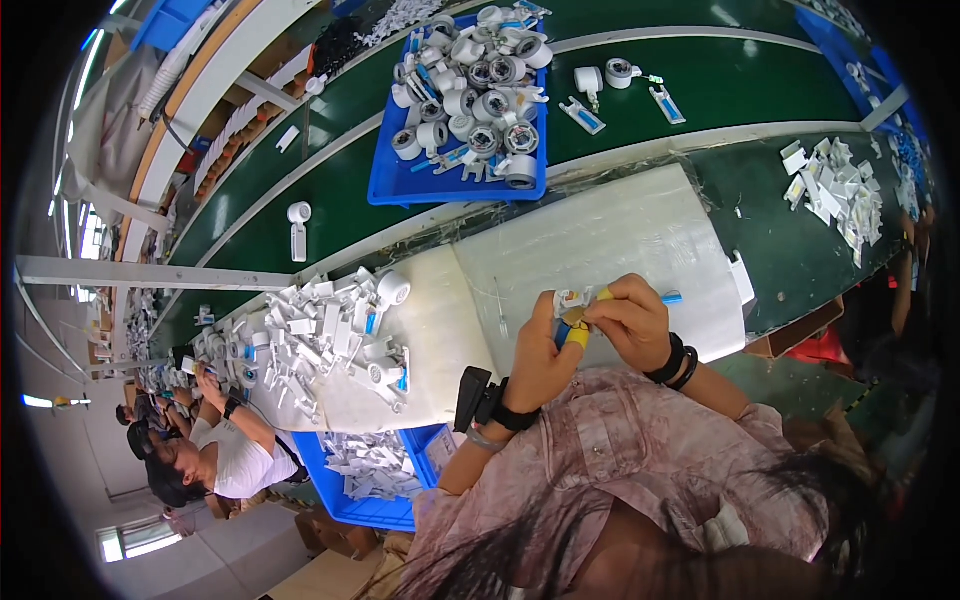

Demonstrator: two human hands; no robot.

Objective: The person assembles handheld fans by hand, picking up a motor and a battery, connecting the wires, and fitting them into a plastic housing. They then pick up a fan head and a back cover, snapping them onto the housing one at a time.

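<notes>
My left hand [543, 362] is closed around a small white plastic part [566, 299], which sticks up between its fingers and thumb. My right hand [638, 324] meets it from the right, its fingers pinched together at the part; what they grip is hidden. Yellow covers show on the tips of some fingers of both hands. A bit of blue [563, 333] shows between the fingers of the left hand. Just beyond the right hand, a blue strip [672, 299] lies on the pale work mat [620, 235].
A heap of white plastic parts [330, 335] covers the left side. Beyond the mat, a blue crate [385, 188] holds round-headed white assemblies; some lie loose on the green conveyor [700, 70]. White pieces [835, 195] pile at right. Below left stands a blue bin [345, 508]; a co-worker [235, 460] works farther left.
</notes>
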